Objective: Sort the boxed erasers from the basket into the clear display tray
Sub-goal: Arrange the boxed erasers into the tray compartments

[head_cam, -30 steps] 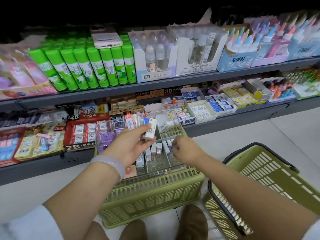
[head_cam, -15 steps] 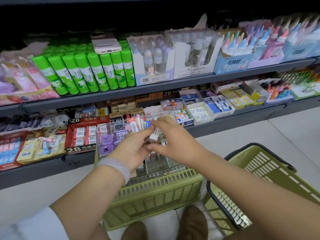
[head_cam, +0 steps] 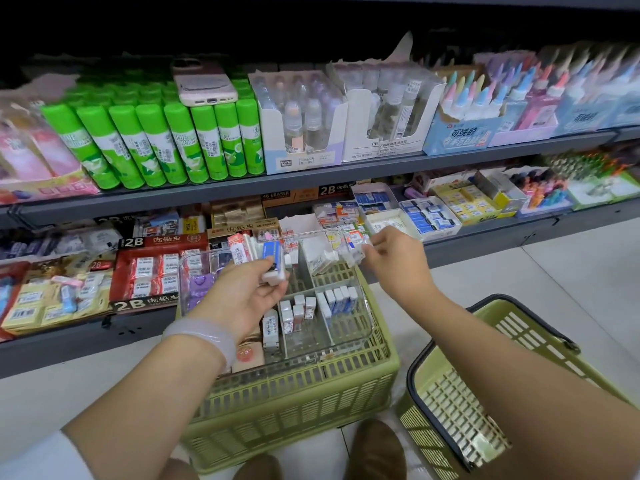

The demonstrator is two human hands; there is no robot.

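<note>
A clear display tray (head_cam: 360,336) with dividers rests on top of an upturned green crate (head_cam: 298,407). Its compartments hold rows of small boxed erasers (head_cam: 337,299). My left hand (head_cam: 239,292) hovers over the tray's left side and grips a bunch of boxed erasers (head_cam: 263,254), one with a blue sleeve. My right hand (head_cam: 391,258) is over the tray's far right corner and pinches one small white boxed eraser (head_cam: 355,252). A green shopping basket (head_cam: 491,393) stands on the floor at the right, under my right forearm.
Two grey shelves (head_cam: 311,178) run across the back with green glue sticks (head_cam: 156,143), glue bottles and boxes of erasers. A pink phone (head_cam: 204,83) lies on the glue sticks. My shoes (head_cam: 374,452) show at the bottom, on the pale floor.
My right hand met the left hand, took one boxed eraser from the bunch, and moved right and away to the tray's far right corner. The left hand stayed in place.
</note>
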